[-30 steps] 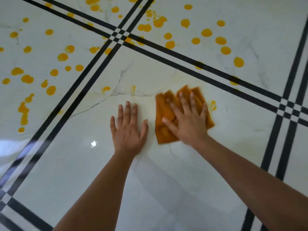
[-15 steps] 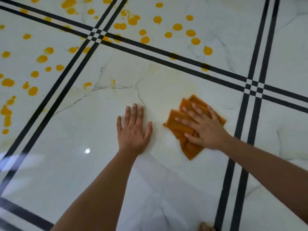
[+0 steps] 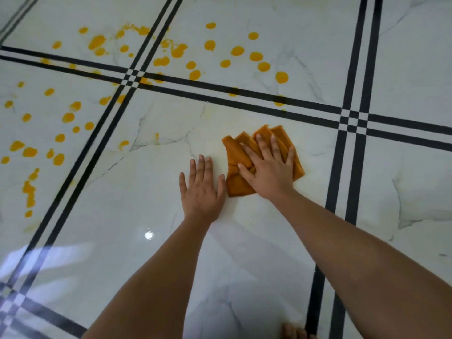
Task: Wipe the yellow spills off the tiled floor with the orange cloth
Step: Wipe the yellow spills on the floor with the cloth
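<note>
Roughly early-to-middle of the task, judging by the floor. The right hand [image 3: 269, 172] presses flat on the folded orange cloth [image 3: 236, 155] at frame centre, fingers straight and spread, not gripping it. The left hand [image 3: 201, 192] lies flat and relaxed on the tiled floor [image 3: 171, 253], just left of the cloth, holding nothing. The middle tile looks mostly wiped, with only faint smears [image 3: 123, 144] toward its left side. The yellow spills [image 3: 281, 77] across the upper and left tiles are not yet wiped, and a few sit on the black stripes [image 3: 278, 102]. Most of the wiping is likely still left.
</note>
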Demonstrator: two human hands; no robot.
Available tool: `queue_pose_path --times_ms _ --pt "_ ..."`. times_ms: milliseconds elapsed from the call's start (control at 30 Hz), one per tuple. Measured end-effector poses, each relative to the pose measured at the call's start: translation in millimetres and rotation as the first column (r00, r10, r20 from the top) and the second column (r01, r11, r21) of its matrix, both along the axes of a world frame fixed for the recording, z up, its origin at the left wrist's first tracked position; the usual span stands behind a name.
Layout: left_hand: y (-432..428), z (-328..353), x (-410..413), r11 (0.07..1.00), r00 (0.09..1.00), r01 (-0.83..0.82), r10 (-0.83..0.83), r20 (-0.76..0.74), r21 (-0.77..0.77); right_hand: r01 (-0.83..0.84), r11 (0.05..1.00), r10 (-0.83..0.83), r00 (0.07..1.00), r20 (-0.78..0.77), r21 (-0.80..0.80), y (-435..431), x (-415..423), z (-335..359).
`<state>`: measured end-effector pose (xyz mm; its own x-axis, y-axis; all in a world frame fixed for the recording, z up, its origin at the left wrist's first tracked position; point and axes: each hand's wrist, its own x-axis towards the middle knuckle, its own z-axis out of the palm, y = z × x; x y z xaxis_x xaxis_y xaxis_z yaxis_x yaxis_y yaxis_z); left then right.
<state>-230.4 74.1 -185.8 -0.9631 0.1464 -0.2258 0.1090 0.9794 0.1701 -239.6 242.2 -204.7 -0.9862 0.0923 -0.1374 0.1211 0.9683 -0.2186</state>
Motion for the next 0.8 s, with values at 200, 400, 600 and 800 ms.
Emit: queue_pose_path --times_ms 200,400,600,800 --pt "22 18 -9 0.997 0.997 -0.073 0.073 0.03 0.007 -0.123 0.971 0.138 0.989 0.06 -0.204 33 -7 34" --pt "20 43 -64 0.966 0.974 0.224 -0.224 0.01 -0.128 -0.209 0.953 0.232 0.969 0.084 -0.22 54 -15 68" --pt "15 83 -142 0.872 0.897 0.432 -0.39 0.207 -0.229 -0.195 0.962 0.244 0.929 0.28 -0.19 58 -29 116" --pt "26 98 -178 0.725 0.761 0.647 -0.596 0.256 -0.235 0.104 0.968 -0.008 0.922 0.387 -0.229 30 -50 110"
